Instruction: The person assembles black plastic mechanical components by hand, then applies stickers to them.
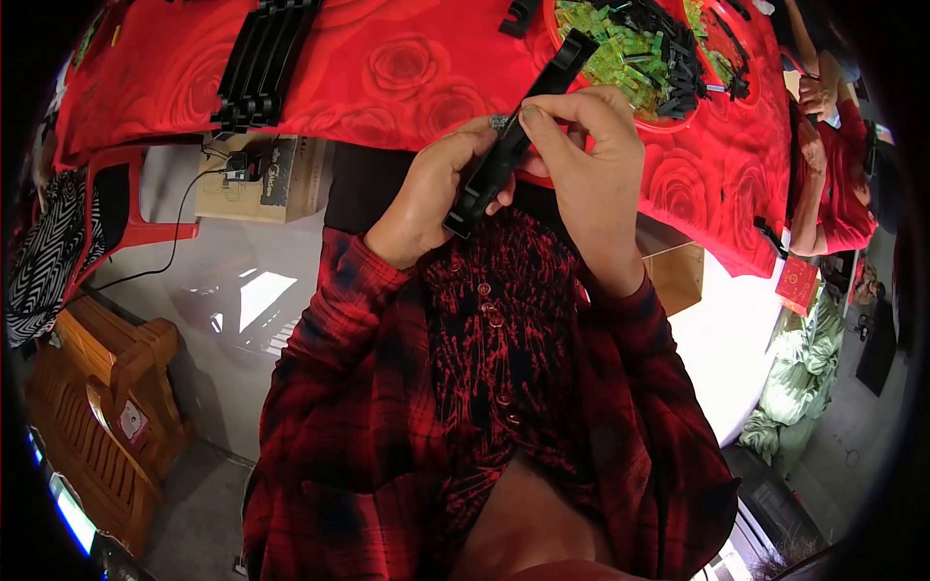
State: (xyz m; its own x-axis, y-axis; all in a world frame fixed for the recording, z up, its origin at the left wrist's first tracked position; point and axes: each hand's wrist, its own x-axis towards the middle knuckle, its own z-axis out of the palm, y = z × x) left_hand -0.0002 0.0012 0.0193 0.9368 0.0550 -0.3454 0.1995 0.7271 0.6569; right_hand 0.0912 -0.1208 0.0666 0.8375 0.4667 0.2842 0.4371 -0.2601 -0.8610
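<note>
A long black plastic strip (510,150), slanting forward-right, is grasped by fingers of the left hand (428,184), those of the right hand (599,155) pinched together at its farther half.

The head-worn fisheye camera looked steeply down from close above the bare left hand (428,189) and bare right hand (599,160), facing the red rose-patterned tablecloth (402,73).
</note>
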